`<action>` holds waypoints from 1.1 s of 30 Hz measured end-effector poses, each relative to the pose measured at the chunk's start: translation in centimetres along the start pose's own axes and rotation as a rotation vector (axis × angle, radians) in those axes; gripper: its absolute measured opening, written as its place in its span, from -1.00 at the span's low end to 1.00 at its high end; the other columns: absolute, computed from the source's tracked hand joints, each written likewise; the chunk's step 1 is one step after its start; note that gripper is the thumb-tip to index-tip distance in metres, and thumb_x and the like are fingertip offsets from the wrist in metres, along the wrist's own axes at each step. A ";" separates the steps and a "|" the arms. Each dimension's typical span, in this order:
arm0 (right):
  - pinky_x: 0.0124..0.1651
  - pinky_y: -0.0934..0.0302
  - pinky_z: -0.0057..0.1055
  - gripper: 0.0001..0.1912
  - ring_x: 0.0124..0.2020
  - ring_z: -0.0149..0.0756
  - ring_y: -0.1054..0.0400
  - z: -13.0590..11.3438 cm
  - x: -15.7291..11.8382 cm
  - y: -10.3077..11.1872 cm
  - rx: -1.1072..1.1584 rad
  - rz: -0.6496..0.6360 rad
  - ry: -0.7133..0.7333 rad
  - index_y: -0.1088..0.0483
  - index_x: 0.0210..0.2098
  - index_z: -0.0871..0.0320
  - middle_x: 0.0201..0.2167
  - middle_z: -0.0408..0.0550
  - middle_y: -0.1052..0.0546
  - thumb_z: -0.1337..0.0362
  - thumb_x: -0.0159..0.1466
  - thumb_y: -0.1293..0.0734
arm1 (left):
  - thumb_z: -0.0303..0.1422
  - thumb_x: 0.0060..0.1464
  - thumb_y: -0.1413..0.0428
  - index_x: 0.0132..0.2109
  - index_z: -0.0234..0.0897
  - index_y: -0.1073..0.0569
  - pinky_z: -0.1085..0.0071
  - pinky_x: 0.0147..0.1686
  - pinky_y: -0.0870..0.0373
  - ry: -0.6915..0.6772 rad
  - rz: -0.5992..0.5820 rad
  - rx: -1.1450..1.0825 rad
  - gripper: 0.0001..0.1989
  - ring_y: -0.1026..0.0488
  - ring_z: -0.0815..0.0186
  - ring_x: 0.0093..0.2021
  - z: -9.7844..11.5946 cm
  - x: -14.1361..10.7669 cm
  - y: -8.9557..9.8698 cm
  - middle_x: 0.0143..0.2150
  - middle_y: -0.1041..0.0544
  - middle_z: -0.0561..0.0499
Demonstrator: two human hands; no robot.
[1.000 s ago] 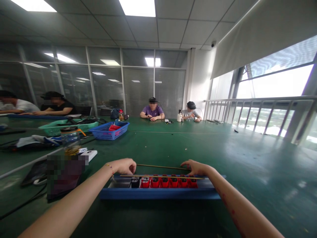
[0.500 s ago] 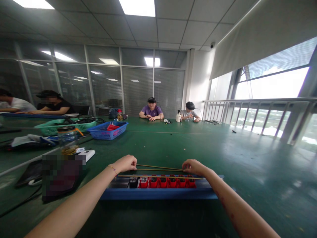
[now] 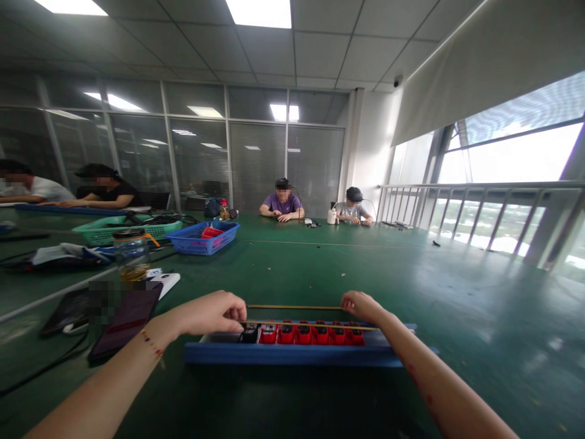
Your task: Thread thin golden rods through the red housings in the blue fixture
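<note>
Grip curled, hold uncertain

Left hand [image 3: 226, 314] bends over the left end of a thin yellowish rod [image 3: 311, 326], hiding it; that rod spans red and black plastic blocks [image 3: 303, 337] in a long blue tray [image 3: 292, 355]. Right hand [image 3: 360, 304] curls at a farther yellowish rod [image 3: 295, 307]. Whether either hand pinches cannot be told. White marks on the blocks are unreadable.

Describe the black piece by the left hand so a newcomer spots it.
On the green table lies a long blue tray, nearest the camera. Inside, by the left hand, a row of red pieces ends in the black piece, the only one with a black front.
</note>
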State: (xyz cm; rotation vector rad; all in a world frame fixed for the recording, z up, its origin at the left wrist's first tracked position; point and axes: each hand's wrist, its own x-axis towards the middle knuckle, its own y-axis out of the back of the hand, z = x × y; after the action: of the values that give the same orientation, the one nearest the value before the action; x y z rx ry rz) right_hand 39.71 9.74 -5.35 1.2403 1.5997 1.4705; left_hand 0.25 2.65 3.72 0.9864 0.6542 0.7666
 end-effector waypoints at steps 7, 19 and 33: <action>-0.29 -0.19 -0.50 -0.81 -0.36 -0.34 -0.36 0.2 0.0 -0.2 0.036 -0.008 0.012 -0.45 -0.39 0.12 -0.39 -0.09 -0.51 0.39 0.06 -0.22 | -0.18 -0.08 -0.05 -0.42 -0.14 -0.48 0.52 -0.41 -0.15 0.033 0.168 0.163 -0.81 -0.38 0.33 -0.37 0.0 0.0 -0.5 -0.44 -0.48 0.11; -0.28 -0.20 -0.48 -0.76 -0.33 -0.31 -0.37 1.1 0.1 -0.2 0.168 0.007 -0.033 -0.46 -0.32 0.17 -0.37 -0.06 -0.53 0.27 0.16 -0.17 | -0.19 -0.03 -0.01 -0.36 -0.17 -0.48 0.55 -0.40 -0.14 0.030 0.369 0.213 -0.78 -0.38 0.36 -0.37 -2.0 1.1 2.1 -0.39 -0.49 0.12; -0.33 -0.19 -0.49 -0.76 -0.36 -0.29 -0.36 0.5 -0.1 -0.2 0.086 -0.020 0.018 -0.46 -0.32 0.13 -0.37 -0.07 -0.51 0.20 0.01 -0.32 | -0.30 -0.12 -0.09 -0.34 -0.18 -0.49 0.55 -0.44 -0.24 0.051 0.165 0.244 -0.84 -0.44 0.36 -0.42 -5.3 7.8 -2.9 -0.42 -0.53 0.08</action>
State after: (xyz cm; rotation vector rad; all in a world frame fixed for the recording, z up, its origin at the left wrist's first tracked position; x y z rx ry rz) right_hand 40.12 9.83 -5.62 1.2574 1.6987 1.4175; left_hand 1.39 10.53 -2.15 1.2586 0.7283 0.8729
